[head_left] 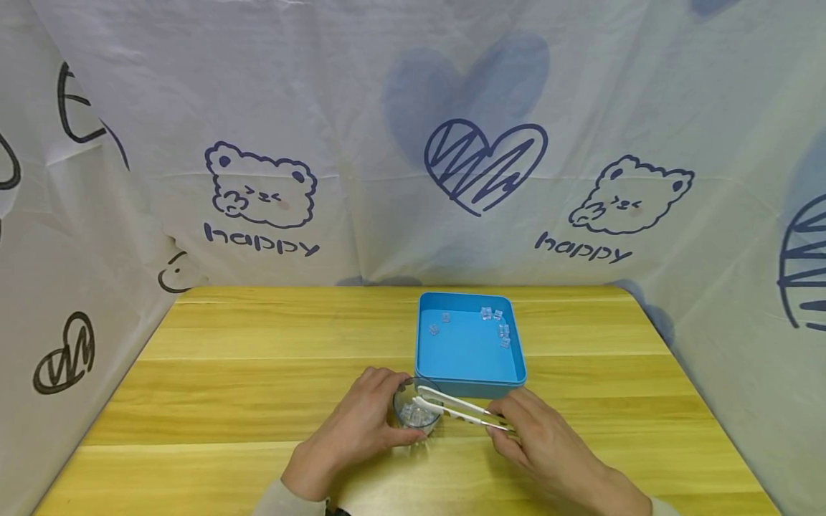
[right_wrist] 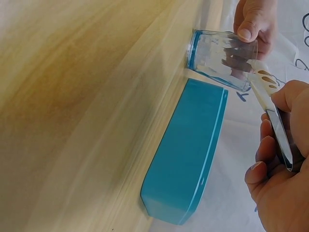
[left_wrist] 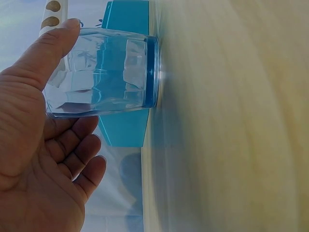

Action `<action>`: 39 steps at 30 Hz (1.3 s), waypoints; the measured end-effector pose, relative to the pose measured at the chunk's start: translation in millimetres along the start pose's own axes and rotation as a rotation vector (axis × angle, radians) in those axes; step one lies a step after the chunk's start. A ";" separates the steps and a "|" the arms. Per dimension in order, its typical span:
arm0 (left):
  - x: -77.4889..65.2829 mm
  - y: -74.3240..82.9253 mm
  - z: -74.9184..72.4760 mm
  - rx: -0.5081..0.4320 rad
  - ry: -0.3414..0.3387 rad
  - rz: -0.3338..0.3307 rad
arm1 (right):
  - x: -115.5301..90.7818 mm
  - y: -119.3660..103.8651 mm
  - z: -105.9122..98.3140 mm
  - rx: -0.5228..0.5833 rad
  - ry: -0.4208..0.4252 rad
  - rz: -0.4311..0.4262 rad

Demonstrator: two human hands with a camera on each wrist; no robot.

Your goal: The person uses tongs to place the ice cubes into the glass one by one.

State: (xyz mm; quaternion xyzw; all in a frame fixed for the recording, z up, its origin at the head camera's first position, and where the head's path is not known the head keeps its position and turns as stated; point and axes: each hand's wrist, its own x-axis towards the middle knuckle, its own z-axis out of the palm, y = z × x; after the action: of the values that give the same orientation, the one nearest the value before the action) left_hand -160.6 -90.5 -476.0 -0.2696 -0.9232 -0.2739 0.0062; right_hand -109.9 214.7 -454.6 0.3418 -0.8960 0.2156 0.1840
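Observation:
A clear drinking glass with a bluish base stands upright on the table, several clear ice-like cubes inside it. My left hand holds the glass near the rim, thumb on the near side and fingers round the far side. In my right hand I grip a pair of tongs with white tips and metal arms. The tips point left, at the mouth of the glass; I cannot tell whether a cube sits between them. Just behind the glass is a blue tray with several similar cubes scattered in it.
The wood-grain table reaches back to a white cloth printed with hearts and bears, which also hangs along both sides. The tray's raised walls stand close behind the glass and the tongs.

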 end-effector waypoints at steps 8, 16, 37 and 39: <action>-1.5 0.1 -1.0 -0.009 -0.007 -0.003 | -0.3 -0.3 0.9 -0.007 -0.020 0.027; -1.3 0.2 -1.2 0.012 -0.004 -0.004 | 1.3 3.7 -0.4 -0.026 0.032 -0.015; -0.8 3.8 -2.3 0.026 -0.006 -0.011 | 50.3 46.2 -5.3 -0.158 -0.026 0.204; -0.6 3.9 -2.2 0.027 -0.005 -0.010 | 55.9 50.7 -3.2 -0.171 -0.029 0.210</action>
State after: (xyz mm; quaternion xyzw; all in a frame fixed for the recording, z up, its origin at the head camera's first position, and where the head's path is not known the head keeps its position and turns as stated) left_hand -158.4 -89.2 -472.2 -0.2654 -0.9282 -0.2606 0.0060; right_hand -183.4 220.6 -438.5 0.2324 -0.9445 0.1513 0.1760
